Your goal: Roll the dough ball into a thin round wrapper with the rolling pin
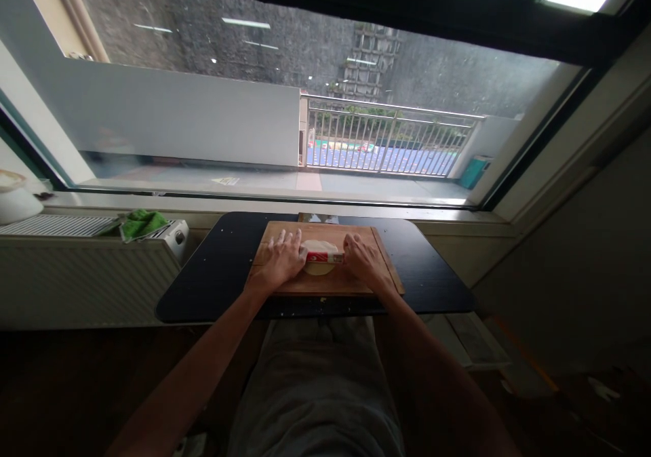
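a broad window point(325, 70) fills the far side; left of the work a ribbed panel radiator point(86, 281) stands beneath the sill. near the window, a black tabletop point(203, 274) carries a wooden cutting board point(350, 284). on its left half, the left hand point(285, 257) lies flattened, fingers spread and whitened, thumb side at one end of the roller, with no grip showing. on the right, the right hand point(365, 260) is curled, seemingly closed around the other end. between them, on the board, lies a flat dough round point(320, 269), a red-labelled roller point(320, 257) across its middle. for even thickness, both ends want equal pressure, the roller level, with strokes easing off toward the near and far edges.
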Tool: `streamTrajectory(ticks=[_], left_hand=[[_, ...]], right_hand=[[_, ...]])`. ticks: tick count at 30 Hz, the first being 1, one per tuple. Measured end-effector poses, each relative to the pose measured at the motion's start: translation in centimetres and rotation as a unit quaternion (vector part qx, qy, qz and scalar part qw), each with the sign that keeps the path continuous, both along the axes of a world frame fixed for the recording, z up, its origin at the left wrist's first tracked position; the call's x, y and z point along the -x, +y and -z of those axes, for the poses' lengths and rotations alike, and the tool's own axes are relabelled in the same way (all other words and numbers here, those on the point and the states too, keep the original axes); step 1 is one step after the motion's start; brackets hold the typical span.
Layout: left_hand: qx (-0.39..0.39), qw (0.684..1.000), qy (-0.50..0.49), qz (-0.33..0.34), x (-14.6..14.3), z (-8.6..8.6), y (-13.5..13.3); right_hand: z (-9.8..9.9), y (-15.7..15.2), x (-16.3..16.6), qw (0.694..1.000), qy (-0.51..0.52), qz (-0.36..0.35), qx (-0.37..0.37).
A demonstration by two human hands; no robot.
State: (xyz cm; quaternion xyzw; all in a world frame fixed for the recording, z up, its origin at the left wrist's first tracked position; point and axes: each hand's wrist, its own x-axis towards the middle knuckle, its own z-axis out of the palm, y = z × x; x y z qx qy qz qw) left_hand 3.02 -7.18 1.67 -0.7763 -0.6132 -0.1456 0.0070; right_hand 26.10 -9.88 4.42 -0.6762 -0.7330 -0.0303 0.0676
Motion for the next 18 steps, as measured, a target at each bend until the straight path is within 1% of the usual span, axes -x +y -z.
streamTrajectory(ticks=[3, 8, 11, 14, 18], left_hand=[[-0.016, 1.000, 0.003, 0.010, 0.2, 0.0, 0.1], [-0.028, 0.999, 0.016, 0.004, -0.3, -1.0, 2.2], [-0.034, 0.999, 0.016, -0.017, -0.6, -1.8, 3.6], [-0.023, 0.999, 0.016, -0.047, -0.7, -2.4, 4.7], [0.001, 0.998, 0.010, -0.062, -0.7, -2.5, 5.3]], right_hand=[[-0.1, -0.1, 0.0, 1.000, 0.018, 0.005, -0.001], [-0.3, 1.4, 0.0, 0.999, 0.041, 0.014, -0.027], [-0.5, 2.8, -0.1, 0.997, 0.053, 0.026, -0.046], [-0.7, 4.4, -0.3, 0.996, 0.059, 0.052, -0.048], [-1.0, 5.7, -0.4, 0.996, 0.062, 0.054, -0.028]])
